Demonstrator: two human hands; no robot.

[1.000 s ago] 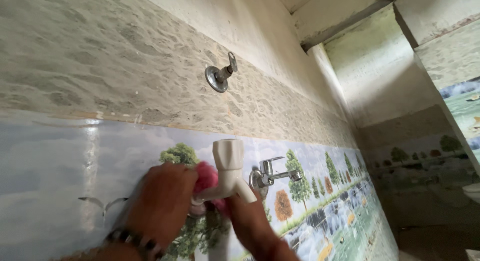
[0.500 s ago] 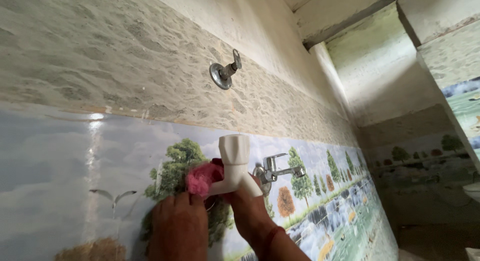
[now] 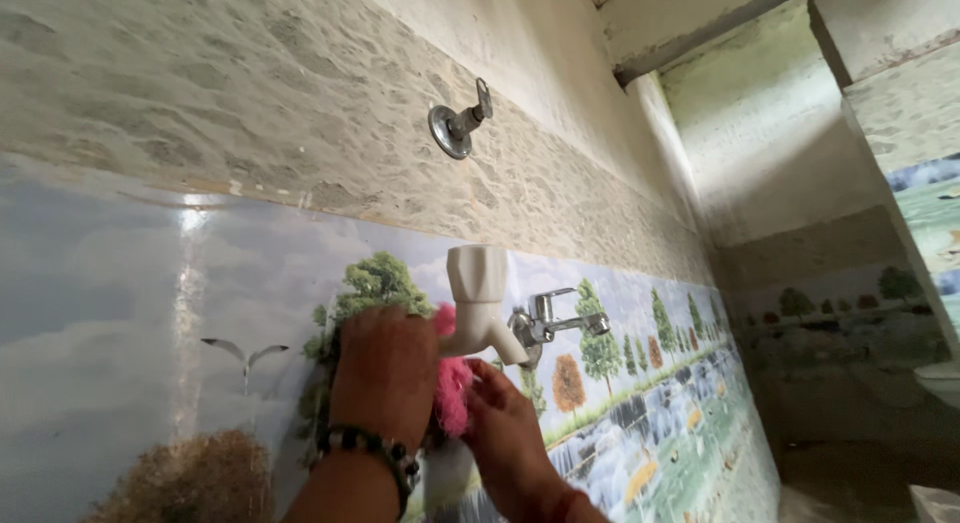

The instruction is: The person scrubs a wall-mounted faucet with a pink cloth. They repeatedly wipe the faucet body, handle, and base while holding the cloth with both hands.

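Gripping a pink scrubber (image 3: 452, 388) pressed to the base of a white plastic tap (image 3: 481, 303) on the tiled wall (image 3: 150, 323), the left hand (image 3: 385, 373), beaded bracelet (image 3: 368, 447) at its wrist, closes around the pad while the right hand (image 3: 508, 433) pinches it from below. Just beside the tap sits a chrome tap (image 3: 555, 318); a chrome valve (image 3: 458, 123) juts out above.

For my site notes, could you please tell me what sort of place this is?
Most likely a bathroom or washroom: a white plastic tap and a metal tap stand out from a wall of scenic tiles, with a metal valve above.
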